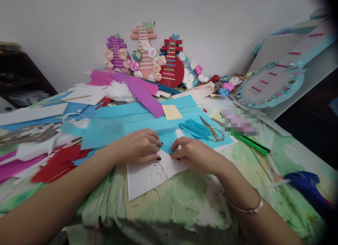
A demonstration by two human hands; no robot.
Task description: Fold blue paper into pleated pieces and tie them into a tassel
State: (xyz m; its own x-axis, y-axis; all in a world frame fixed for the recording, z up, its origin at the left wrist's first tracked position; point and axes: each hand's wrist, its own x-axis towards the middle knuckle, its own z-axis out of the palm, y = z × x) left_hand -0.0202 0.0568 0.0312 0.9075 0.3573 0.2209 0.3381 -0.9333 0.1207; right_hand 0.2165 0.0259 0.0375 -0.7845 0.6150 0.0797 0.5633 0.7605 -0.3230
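Left hand (141, 146): palm down, fingers slightly bent, pointing right; cannot tell whether grip pinches anything.
Right hand (194, 153): fingers curled, pointing left; grip likewise unclear.
Blue paper (166, 137): atop white board (141, 185), between and beyond both hands.

I see room to pass over the near surface (195, 201), but beyond my right hand (196, 154) the scissors (211, 127) and a green tool (250, 143) stand in the way.

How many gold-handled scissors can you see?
1: the gold-handled scissors lie on the blue paper, beside the crumpled blue piece, beyond the right hand. Others may be hidden.
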